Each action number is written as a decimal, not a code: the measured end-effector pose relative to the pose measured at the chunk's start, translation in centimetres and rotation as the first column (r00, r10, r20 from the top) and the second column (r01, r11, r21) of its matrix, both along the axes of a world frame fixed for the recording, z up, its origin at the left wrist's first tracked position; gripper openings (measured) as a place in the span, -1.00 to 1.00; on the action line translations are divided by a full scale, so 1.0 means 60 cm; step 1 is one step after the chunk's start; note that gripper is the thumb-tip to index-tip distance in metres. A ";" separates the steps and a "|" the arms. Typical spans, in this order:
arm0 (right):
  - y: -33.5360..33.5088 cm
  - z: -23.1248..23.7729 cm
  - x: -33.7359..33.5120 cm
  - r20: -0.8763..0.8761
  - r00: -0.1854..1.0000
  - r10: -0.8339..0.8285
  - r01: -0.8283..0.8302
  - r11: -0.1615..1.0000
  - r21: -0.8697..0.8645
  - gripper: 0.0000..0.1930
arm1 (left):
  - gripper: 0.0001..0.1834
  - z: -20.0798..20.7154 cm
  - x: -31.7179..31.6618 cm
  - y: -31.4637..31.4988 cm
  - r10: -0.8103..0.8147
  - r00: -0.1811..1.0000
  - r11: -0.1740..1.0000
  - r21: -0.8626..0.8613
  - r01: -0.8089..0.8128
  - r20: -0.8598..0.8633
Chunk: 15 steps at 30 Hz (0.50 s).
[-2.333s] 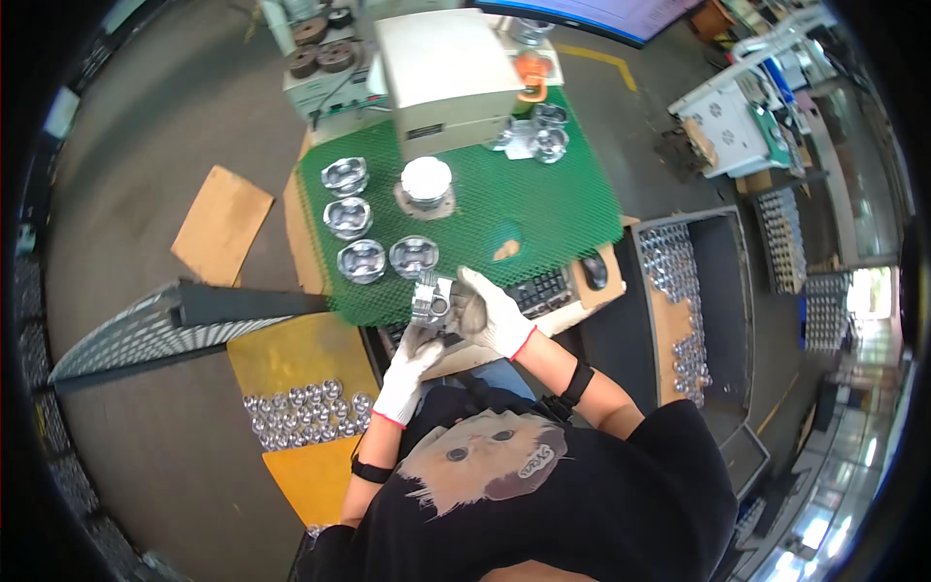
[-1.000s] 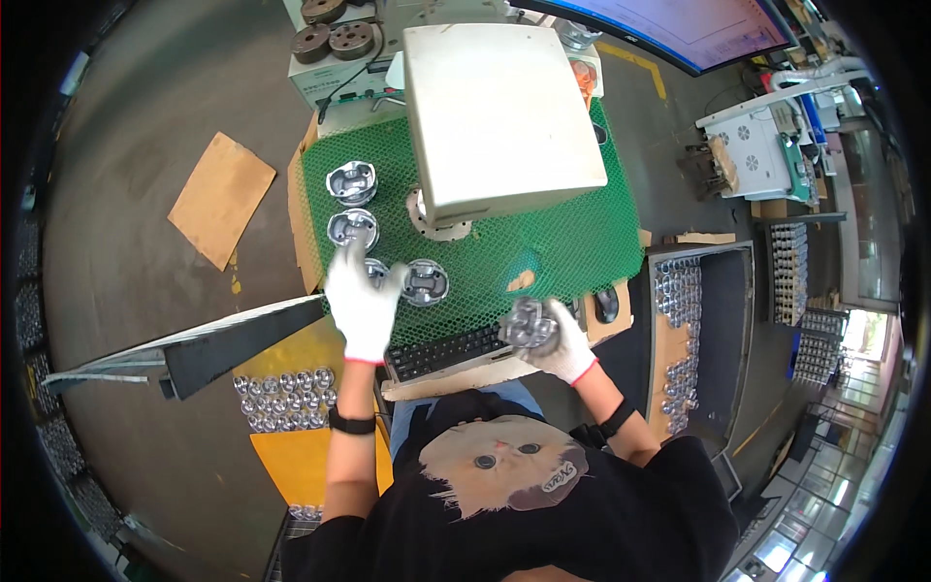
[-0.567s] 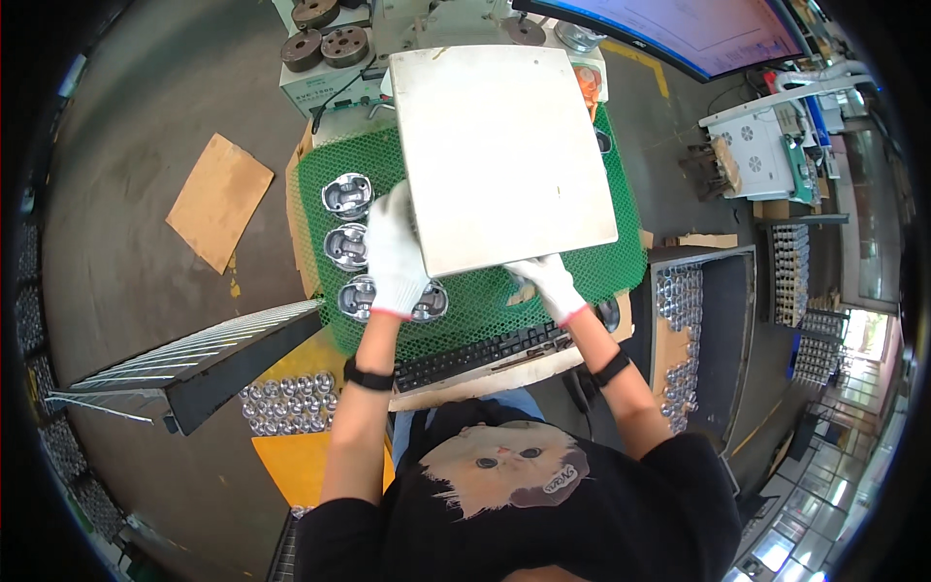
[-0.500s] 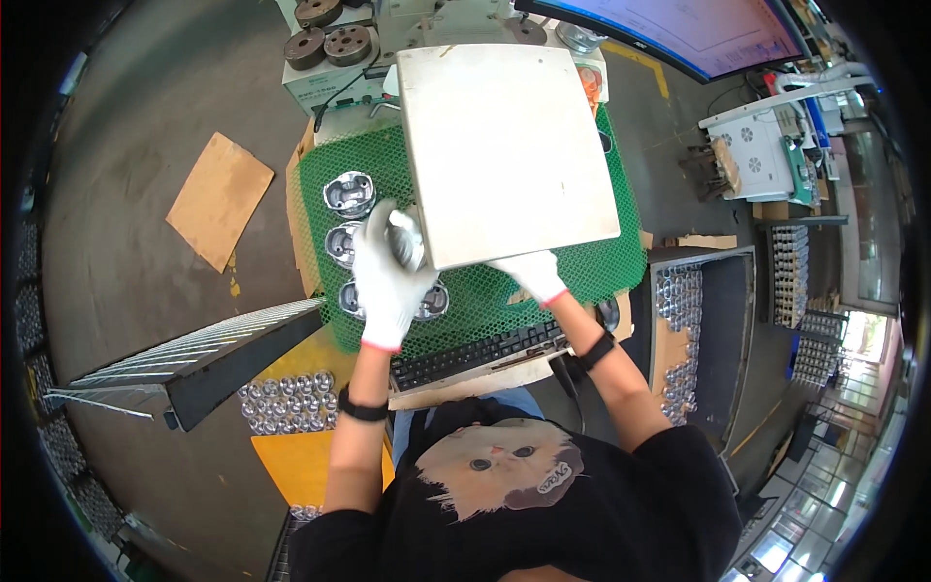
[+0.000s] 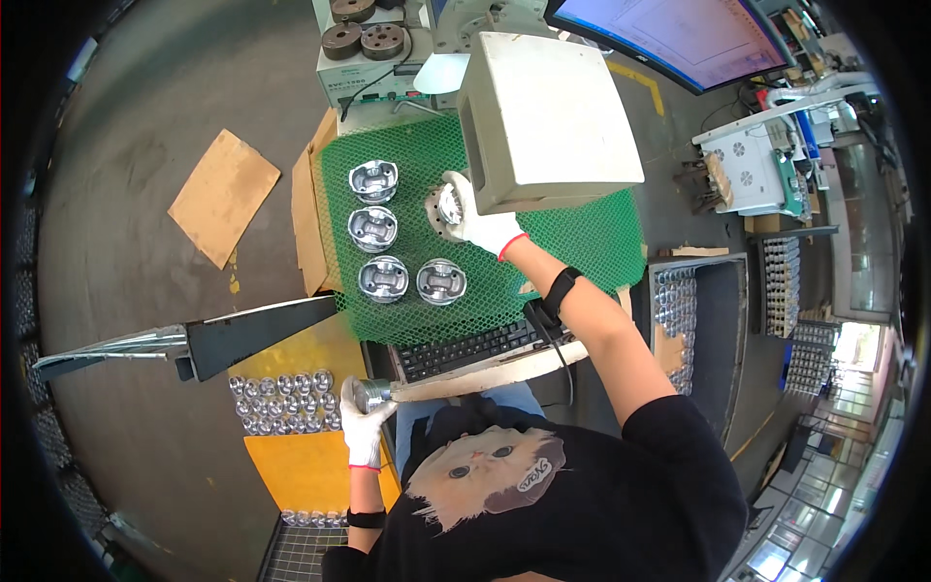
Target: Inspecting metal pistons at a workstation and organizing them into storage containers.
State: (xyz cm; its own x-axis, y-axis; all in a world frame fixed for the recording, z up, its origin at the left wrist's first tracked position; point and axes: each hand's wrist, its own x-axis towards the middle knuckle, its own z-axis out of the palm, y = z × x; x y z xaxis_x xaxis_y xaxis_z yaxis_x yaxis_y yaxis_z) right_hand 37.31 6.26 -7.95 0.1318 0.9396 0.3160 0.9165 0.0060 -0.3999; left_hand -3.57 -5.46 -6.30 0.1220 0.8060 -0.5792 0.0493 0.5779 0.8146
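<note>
Green mat (image 5: 592, 238), dark bin (image 5: 720, 339) of pistons (image 5: 676, 301), left hand (image 5: 364, 430) curled around one piston (image 5: 371, 392), right hand (image 5: 477, 218) around another (image 5: 449, 206).

It was a factory workshop. Metal pistons (image 5: 285, 385) stood in close rows on a yellow board (image 5: 305, 464), similar parts (image 5: 676, 308) partly filled a dark bin (image 5: 715, 325) at the right, and racks (image 5: 779, 276) beyond it were packed with more. A green-matted worktable (image 5: 582, 238) had a pale boxy machine housing (image 5: 558, 116), a keyboard (image 5: 465, 353) and a monitor (image 5: 679, 34) about it, and yellow lines (image 5: 658, 95) marked the grey floor (image 5: 116, 204)
</note>
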 end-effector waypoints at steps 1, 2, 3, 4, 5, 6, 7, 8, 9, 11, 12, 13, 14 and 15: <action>-0.003 0.023 0.005 0.009 1.000 -0.007 0.007 1.000 0.007 -0.69 | 0.07 0.009 0.010 0.004 -0.007 1.000 1.000 0.007 0.007 0.009; -0.001 0.033 0.007 0.055 0.998 0.032 -0.031 0.999 -0.010 -0.59 | 0.08 0.023 0.020 0.013 -0.039 0.999 0.999 -0.019 0.039 0.028; 0.000 0.043 0.010 0.099 0.993 0.071 -0.068 0.997 -0.028 -0.50 | 0.09 0.031 0.025 0.018 -0.070 0.996 0.996 -0.044 0.072 0.046; 0.010 0.062 0.016 -0.111 0.980 0.166 -0.160 0.985 0.062 -0.50 | 0.10 0.032 0.026 0.024 -0.123 0.992 0.992 0.011 0.123 0.032; 0.018 0.071 0.013 -0.106 0.980 0.167 -0.160 0.984 0.073 -0.50 | 0.10 0.038 0.026 0.026 -0.124 0.992 0.992 0.024 0.123 0.033; 0.023 0.077 0.004 -0.126 0.973 0.194 -0.176 0.975 0.137 -0.55 | 0.10 0.048 0.024 0.024 -0.194 0.977 0.976 0.086 0.201 -0.091; 0.027 0.083 -0.001 -0.143 0.965 0.218 -0.187 0.961 0.203 -0.59 | 0.11 0.056 0.026 0.024 -0.253 0.942 0.948 0.139 0.287 -0.219; 0.023 0.083 -0.008 -0.030 0.994 0.102 -0.102 0.995 0.007 -0.67 | 0.12 0.050 0.020 0.019 -0.197 0.972 0.963 0.162 0.217 -0.131; 0.031 0.039 -0.014 0.002 0.999 -0.041 0.041 0.997 0.065 -0.71 | 0.12 0.036 0.011 0.004 -0.093 0.996 0.978 0.188 0.093 -0.010; 0.019 0.057 -0.040 -0.012 0.986 -0.166 0.167 0.984 0.056 -0.76 | 0.11 0.033 -0.017 -0.009 -0.176 0.965 0.957 0.195 0.214 -0.197; 0.036 0.036 -0.030 -0.038 0.982 -0.185 0.187 0.980 0.061 -0.77 | 0.09 0.018 -0.015 -0.007 -0.151 0.960 0.958 0.205 0.201 -0.235; 0.035 0.016 -0.025 -0.063 0.976 -0.208 0.212 0.976 0.056 -0.77 | 0.08 0.023 -0.004 -0.006 -0.133 0.953 0.960 0.205 0.192 -0.273; 0.031 0.075 -0.043 0.062 0.974 -0.219 0.224 0.972 -0.078 -0.72 | 0.05 0.011 -0.001 -0.004 -0.082 0.983 0.979 0.170 0.110 -0.161; 0.032 0.083 -0.050 0.076 0.979 -0.189 0.199 0.968 -0.155 -0.64 | 0.05 0.005 -0.003 -0.008 -0.091 0.964 0.943 0.289 0.163 -0.248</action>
State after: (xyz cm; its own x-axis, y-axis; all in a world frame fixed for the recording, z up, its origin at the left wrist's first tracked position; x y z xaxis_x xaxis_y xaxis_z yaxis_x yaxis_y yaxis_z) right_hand 34.33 8.17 -2.95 0.3020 0.9371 0.1751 0.9161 -0.2344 -0.3253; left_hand -3.73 -5.96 -5.99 0.1291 0.9342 -0.3324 0.3111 0.2801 0.9081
